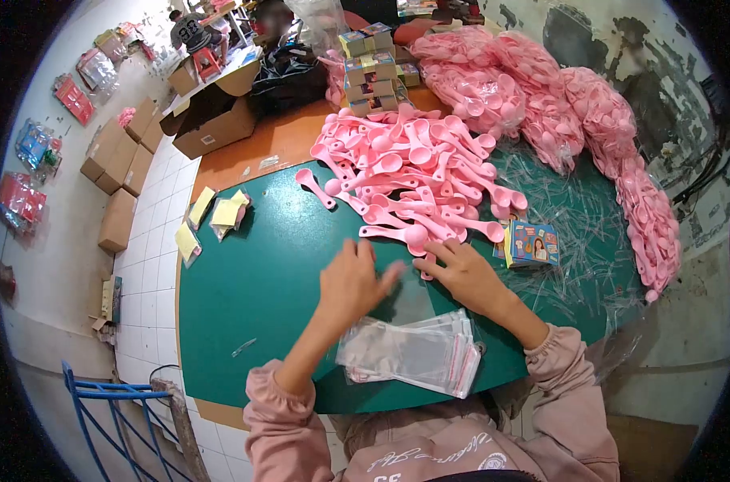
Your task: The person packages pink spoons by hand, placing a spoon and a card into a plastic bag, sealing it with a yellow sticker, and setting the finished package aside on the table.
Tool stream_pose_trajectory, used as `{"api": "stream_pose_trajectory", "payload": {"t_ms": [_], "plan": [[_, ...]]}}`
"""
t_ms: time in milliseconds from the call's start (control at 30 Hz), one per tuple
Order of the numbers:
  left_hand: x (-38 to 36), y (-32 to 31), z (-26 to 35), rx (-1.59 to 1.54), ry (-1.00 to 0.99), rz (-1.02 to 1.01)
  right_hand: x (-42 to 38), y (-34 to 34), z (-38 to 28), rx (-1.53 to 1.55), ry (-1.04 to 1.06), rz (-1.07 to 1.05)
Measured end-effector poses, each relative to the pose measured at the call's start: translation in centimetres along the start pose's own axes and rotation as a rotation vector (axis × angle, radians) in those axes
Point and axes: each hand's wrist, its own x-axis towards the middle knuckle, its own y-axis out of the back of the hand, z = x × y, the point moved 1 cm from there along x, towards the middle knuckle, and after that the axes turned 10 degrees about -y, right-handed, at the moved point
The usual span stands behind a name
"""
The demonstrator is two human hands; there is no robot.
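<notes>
A heap of pink plastic measuring spoons (413,165) lies on the green tabletop. At its near edge my right hand (464,277) has its fingers bent down around a pink measuring spoon (427,270), partly hidden by the fingers. My left hand (350,281), somewhat blurred, is just left of it, thumb spread from the fingers and nothing visible in its grasp. Below both hands lies a stack of clear plastic bags (413,353) close to the table's front edge. Right of my right hand stands a small stack of printed cards (531,243).
Large clear bags full of pink spoons (533,88) line the wall side. Packed pouches with yellow cards (228,210) lie at the left. Card stacks (370,72) and an open cardboard box (212,124) stand behind. Plastic scraps (570,209) litter the right. Another person (194,34) sits far back.
</notes>
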Motion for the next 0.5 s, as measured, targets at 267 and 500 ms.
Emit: {"api": "stream_pose_trajectory", "payload": {"t_ms": [267,500], "plan": [[-3.4,-5.0,0.6,-0.735,-0.121,0.224,0.3,0.6,0.3,0.182,0.014,0.189],[-3.1,-5.3,-2.0,-1.125,-0.028,-0.093,-0.4,2.4,0.1,0.838,-0.553,0.348]]}}
